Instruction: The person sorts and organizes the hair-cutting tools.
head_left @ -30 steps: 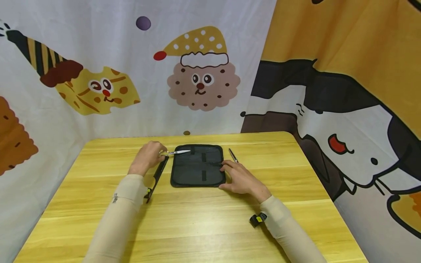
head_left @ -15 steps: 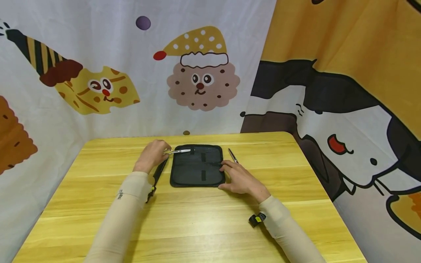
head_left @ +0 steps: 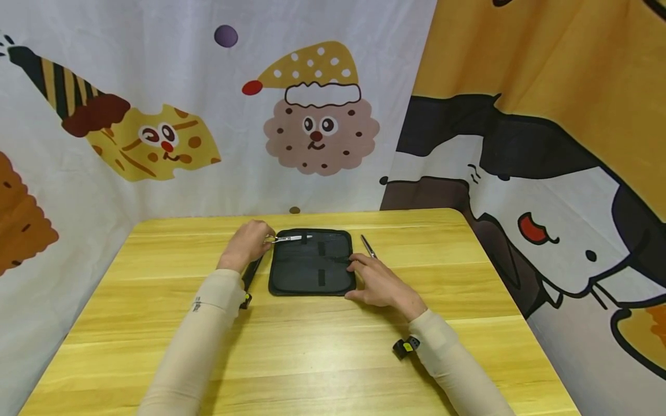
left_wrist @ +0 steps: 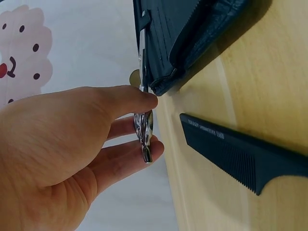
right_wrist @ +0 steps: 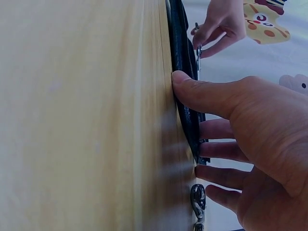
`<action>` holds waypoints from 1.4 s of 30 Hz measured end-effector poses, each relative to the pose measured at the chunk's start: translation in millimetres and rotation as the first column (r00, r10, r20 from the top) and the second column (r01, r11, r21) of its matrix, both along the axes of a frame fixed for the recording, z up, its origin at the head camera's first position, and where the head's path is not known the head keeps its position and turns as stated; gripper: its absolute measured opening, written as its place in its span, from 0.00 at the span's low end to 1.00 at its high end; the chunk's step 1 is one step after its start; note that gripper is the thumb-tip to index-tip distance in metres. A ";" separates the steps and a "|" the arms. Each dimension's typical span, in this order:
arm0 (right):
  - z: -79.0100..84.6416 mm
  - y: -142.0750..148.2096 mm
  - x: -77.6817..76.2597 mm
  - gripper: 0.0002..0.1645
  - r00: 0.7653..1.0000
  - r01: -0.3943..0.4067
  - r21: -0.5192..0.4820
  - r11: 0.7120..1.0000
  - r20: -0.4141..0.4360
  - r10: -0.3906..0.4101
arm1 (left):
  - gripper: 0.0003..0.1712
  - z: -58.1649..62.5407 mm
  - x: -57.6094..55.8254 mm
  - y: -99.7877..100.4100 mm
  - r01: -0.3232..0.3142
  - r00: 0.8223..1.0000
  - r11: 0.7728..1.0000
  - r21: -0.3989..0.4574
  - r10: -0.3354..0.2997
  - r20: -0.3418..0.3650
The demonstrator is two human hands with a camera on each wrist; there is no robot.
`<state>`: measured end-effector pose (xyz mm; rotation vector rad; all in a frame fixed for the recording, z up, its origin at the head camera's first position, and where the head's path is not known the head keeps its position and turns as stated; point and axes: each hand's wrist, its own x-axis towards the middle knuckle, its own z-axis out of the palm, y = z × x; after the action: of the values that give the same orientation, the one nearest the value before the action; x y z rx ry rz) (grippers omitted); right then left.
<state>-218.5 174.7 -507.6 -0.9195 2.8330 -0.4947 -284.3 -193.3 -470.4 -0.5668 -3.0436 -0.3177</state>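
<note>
A black zip case (head_left: 299,271) lies spread open on the wooden table. My left hand (head_left: 247,245) pinches silver scissors (head_left: 287,238) by the handles between thumb and fingers at the case's far left corner. The blades point right, passing under a small elastic loop (left_wrist: 145,19) of the case, with the tip showing beyond it in the head view. My right hand (head_left: 384,282) holds the case at its right edge, thumb (right_wrist: 192,90) at the near corner and fingers spread along the side.
A black tail comb (left_wrist: 221,149) lies left of the case, partly under my left arm in the head view. Behind my right hand lies another silver tool (head_left: 369,246), its looped handle (right_wrist: 198,199) showing in the right wrist view. A printed curtain (head_left: 250,190) hangs behind the table.
My left hand has moved slightly right, and the scissors have slid along the case so their tip now shows past the elastic loop. The right hand stays in place.
</note>
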 end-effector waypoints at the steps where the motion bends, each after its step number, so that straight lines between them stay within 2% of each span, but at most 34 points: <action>1: 0.1 0.0 -0.1 0.40 1.000 0.000 0.002 1.000 0.002 0.000 | 0.16 -0.5 -0.1 0.7 0.002 1.000 1.000 0.002 -0.002 -0.002; 13: -2.1 0.5 -1.4 0.40 1.000 -0.004 0.003 1.000 -0.005 0.004 | 0.15 -6.8 -3.7 13.4 0.018 1.000 0.999 0.035 -0.018 -0.006; 22: -1.7 0.0 -1.7 0.40 1.000 0.003 -0.003 1.000 0.009 -0.003 | 0.15 -5.6 -6.9 26.6 0.004 0.999 0.999 0.038 -0.005 0.033; 31: -2.4 -0.2 -2.2 0.40 1.000 0.008 0.005 1.000 0.011 -0.008 | 0.15 -12.2 -9.4 30.5 0.016 1.000 0.999 0.035 -0.016 -0.006; 33: -2.4 -0.4 -2.4 0.40 1.000 0.009 0.006 1.000 0.013 -0.009 | 0.15 -15.6 -11.7 31.4 0.019 1.000 0.999 0.034 -0.019 -0.017; 35: -2.5 -0.6 -2.4 0.40 1.000 0.010 0.007 1.000 0.015 -0.011 | 0.15 -36.3 -25.4 24.9 0.044 0.997 0.998 0.040 -0.042 -0.061; 40: -2.8 -0.4 -2.1 0.40 1.000 0.012 0.003 1.000 0.011 -0.012 | 0.14 -62.9 -44.7 21.7 0.051 0.994 0.998 0.027 -0.048 -0.096; 42: -2.8 -0.1 -1.4 0.39 1.000 0.012 0.002 1.000 0.014 -0.012 | 0.14 -55.9 -40.3 27.7 0.032 0.997 0.999 0.007 -0.031 -0.075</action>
<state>-220.0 174.6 -510.3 -0.8958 2.8272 -0.4974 -324.6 -165.6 -526.3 -0.6128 -2.9624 -0.3024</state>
